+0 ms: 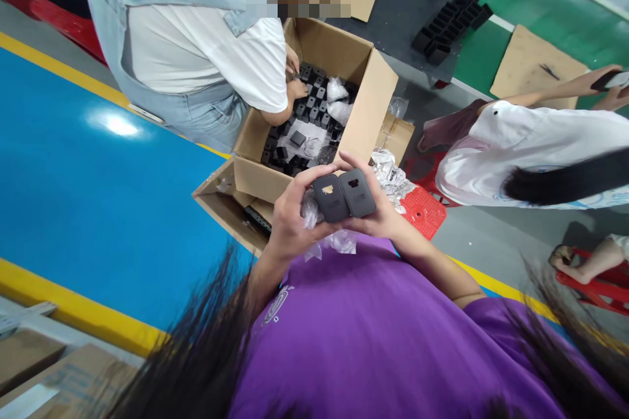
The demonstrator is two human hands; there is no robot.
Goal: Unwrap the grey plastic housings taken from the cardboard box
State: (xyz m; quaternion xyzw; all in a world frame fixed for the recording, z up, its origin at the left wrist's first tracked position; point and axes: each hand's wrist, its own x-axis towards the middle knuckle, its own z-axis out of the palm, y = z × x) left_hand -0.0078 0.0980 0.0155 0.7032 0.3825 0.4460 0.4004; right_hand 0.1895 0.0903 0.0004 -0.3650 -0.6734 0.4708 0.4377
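Note:
Two black plastic housings with rounded corners are held side by side in front of my purple shirt, their end faces turned up. My left hand is closed round the left housing, which has a small cutout showing a tan colour. Crumpled clear plastic is bunched between that palm and the housing and hangs below it. My right hand grips the right housing, whose cutout looks dark. The two housings touch along their long sides. Some fingertips are hidden behind them.
Just beyond my hands stands an open cardboard box of black housings, with a co-worker's hands in it. A red stool with crumpled wrapping is at the right. Another seated person is farther right. Black parts stand on the far table.

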